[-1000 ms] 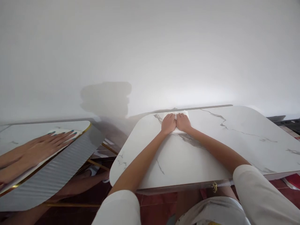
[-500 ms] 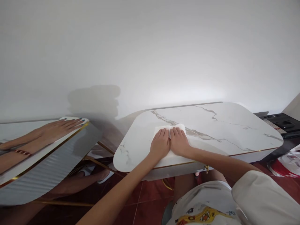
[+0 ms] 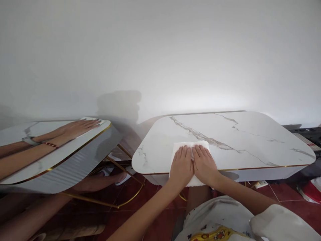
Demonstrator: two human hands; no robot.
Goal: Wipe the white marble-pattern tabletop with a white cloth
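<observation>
A white paper towel [image 3: 178, 147] lies on a white marble-patterned tabletop [image 3: 250, 147], its near end drooping over the gold-trimmed front edge. My left hand [image 3: 182, 164] rests on the towel's left half, palm down with fingers stretched out. Beside it, touching along the thumbs, my right hand [image 3: 204, 163] presses flat on the right half, fingers extended forward. Both hands sit at the table's front edge, left of its middle. What is under the palms is hidden.
At left, another person's hands [image 3: 81, 126] lie on a white cloth or towel on a second marble-patterned table [image 3: 15, 134] with gold legs. A pale wall [image 3: 160, 60] stands behind both tables. Black equipment [image 3: 311, 135] is at far right. The floor [image 3: 155, 201] is red tile.
My hands have drawn the paper towel back toward me, from the tabletop's inner area to the front edge. The camera view has shifted left, and the other person's hands stay near their table's corner.
</observation>
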